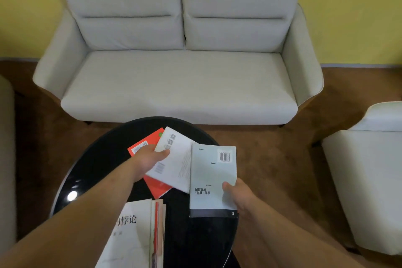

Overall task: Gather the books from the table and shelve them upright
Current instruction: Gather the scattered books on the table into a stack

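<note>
Head view shows your left hand (148, 160) gripping the near-left edge of a white paperback book (174, 159), thumb on top by its small square codes; the print is too small to read. That book lies tilted across a red-orange paperback book (157, 188) on the round glossy black counter (97, 159). Your right hand (237, 196) holds a pale grey-green paperback book (212, 177) by its right edge, thumb pressed on the cover and fingers hidden beneath. It shows a barcode at its far right corner, small arrows, upside-down Chinese characters and a dark band along the near edge. Its left edge overlaps the white book. At the counter's near side rests a cream paperback book (132, 230) with large characters "悖论", atop other volumes showing only their edges. Beyond the counter's far rim, brown carpet (272, 137) leaves open floor before the light grey two-seat sofa (180, 76).
</note>
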Motion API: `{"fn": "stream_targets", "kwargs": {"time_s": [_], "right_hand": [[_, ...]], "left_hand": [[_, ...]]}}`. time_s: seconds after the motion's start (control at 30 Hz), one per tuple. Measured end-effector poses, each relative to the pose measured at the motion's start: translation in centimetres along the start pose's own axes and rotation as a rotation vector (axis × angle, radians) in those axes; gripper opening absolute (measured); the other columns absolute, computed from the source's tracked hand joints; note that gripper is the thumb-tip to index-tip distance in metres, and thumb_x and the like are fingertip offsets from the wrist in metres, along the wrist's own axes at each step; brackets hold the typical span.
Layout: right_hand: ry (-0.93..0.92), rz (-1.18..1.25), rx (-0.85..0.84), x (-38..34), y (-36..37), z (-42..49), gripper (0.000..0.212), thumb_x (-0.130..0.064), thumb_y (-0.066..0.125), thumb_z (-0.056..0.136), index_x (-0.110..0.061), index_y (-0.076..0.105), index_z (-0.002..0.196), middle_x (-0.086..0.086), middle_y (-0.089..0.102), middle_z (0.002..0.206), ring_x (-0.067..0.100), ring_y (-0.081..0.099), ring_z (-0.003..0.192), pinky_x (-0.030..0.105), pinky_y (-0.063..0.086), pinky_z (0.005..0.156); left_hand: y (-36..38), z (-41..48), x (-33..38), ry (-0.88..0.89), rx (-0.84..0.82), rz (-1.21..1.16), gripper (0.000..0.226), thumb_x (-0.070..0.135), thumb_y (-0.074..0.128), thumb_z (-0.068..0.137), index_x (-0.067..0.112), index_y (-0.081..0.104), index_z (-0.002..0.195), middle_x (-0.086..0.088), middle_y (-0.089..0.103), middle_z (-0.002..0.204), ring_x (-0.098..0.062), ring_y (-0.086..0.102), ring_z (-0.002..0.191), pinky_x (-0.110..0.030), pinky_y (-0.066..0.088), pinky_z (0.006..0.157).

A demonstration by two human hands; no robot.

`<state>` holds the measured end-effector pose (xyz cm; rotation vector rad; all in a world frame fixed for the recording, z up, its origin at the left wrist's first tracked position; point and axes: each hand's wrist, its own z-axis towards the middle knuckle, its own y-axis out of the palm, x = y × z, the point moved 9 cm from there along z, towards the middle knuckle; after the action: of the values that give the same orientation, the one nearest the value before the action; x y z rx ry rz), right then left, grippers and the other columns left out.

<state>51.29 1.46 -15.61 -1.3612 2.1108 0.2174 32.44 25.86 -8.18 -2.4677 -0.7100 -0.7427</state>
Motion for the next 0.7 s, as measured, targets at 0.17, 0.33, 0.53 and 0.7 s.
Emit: {"fn": "stream_targets", "kwargs": {"time_s": [0.17, 0.33, 0.53, 0.7], "right_hand": [[0.025, 0.211, -0.033, -1.6, 0.2, -3.2, 0.026, -0.016, 0.052, 0.104, -0.011, 0.056, 0.13, 0.013, 0.072, 0.119, 0.034, 0.071, 0.105, 0.052, 0.058, 0.092], [0.034, 0.413, -0.071, -3.5, 1.2, -8.1, 0.024, -0.022, 0.05, 0.106, -0.016, 0.057, 0.128, 0.013, 0.075, 0.115, 0.034, 0.072, 0.104, 0.046, 0.061, 0.081], [0.006, 0.534, -0.117, -4.6, 4.3, -14.6, 0.027, -0.027, 0.053, 0.104, -0.023, 0.057, 0.13, 0.011, 0.079, 0.101, 0.032, 0.076, 0.097, 0.036, 0.059, 0.062], [0.027, 0.575, -0.132, -3.6, 7.1, -17.9, 0.018, -0.028, 0.055, 0.102, -0.017, 0.064, 0.114, 0.015, 0.079, 0.1, 0.038, 0.073, 0.101, 0.04, 0.06, 0.067]], "left_hand": [[-4.1, -3.9, 1.8, 0.164, 0.195, -0.095, 0.022, 0.031, 0.063, 0.096, 0.02, 0.064, 0.114, -0.003, 0.074, 0.104, -0.023, 0.072, 0.093, -0.045, 0.058, 0.083], [-8.5, -8.3, -0.5, 0.231, 0.291, -0.347, 0.027, 0.032, 0.061, 0.097, 0.017, 0.067, 0.119, -0.004, 0.077, 0.108, -0.027, 0.074, 0.098, -0.056, 0.056, 0.092], [-10.3, -13.9, -4.7, 0.211, 0.324, -0.698, 0.023, 0.031, 0.058, 0.099, 0.02, 0.065, 0.119, -0.006, 0.076, 0.113, -0.032, 0.072, 0.103, -0.06, 0.054, 0.092], [-7.9, -18.6, -9.1, 0.214, 0.178, -0.882, 0.034, 0.015, 0.052, 0.1, 0.025, 0.059, 0.132, -0.005, 0.07, 0.127, -0.034, 0.068, 0.113, -0.062, 0.052, 0.095]]}}
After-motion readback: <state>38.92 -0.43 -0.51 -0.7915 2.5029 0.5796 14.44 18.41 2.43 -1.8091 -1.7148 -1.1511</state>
